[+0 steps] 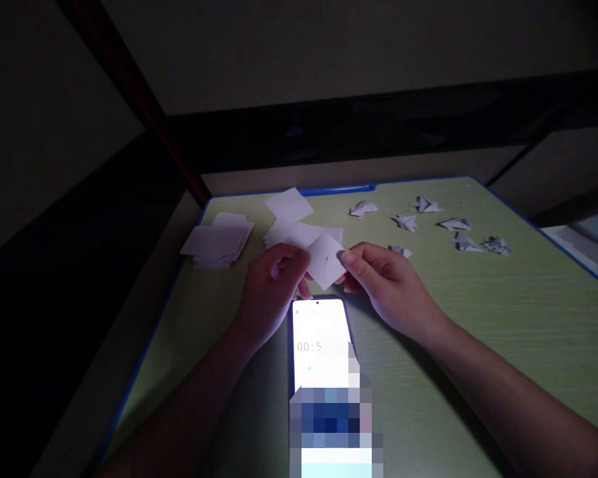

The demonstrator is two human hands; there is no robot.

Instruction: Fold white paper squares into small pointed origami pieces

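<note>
A small white square of paper is held up cornerwise between my two hands, above the top end of a lit phone. My left hand pinches its left corner between thumb and fingers. At the right corner, my right hand grips it the same way, thumb on top. A small dark mark shows near the paper's middle. Just behind it lie loose white sheets, partly hidden by the held paper and my left hand. Whether the held square is folded in layers I cannot tell.
The phone lies on the green table, showing a timer; its lower part is pixelated. A stack of white paper sits at the far left. Several folded paper figures are scattered at the back right. A blue edge borders the table.
</note>
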